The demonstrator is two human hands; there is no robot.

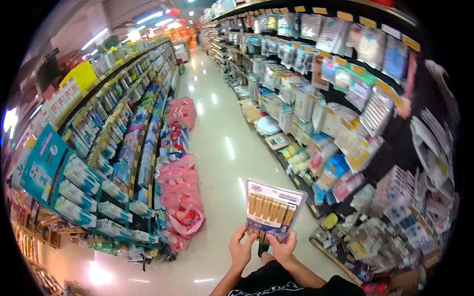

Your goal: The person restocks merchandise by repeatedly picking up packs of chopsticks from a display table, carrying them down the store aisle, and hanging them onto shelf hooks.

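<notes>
Upright in front of me is a flat retail pack of tan sticks (269, 208), with a white header card and a dark blue printed band across its lower part. The exact kind of sticks cannot be made out. My left hand (241, 249) grips the pack's lower left corner, thumb on the front. At the lower right corner my right hand (283, 247) pinches it the same way. Fingers behind the pack are hidden.
A shiny floor aisle (217, 128) runs ahead between shelves. Packaged goods hang on the right-hand rack (321, 93); boxed goods fill the left shelf (118, 133). Pink plastic bags (180, 197) stand along its foot. A low crowded display (365, 237) is close on my right.
</notes>
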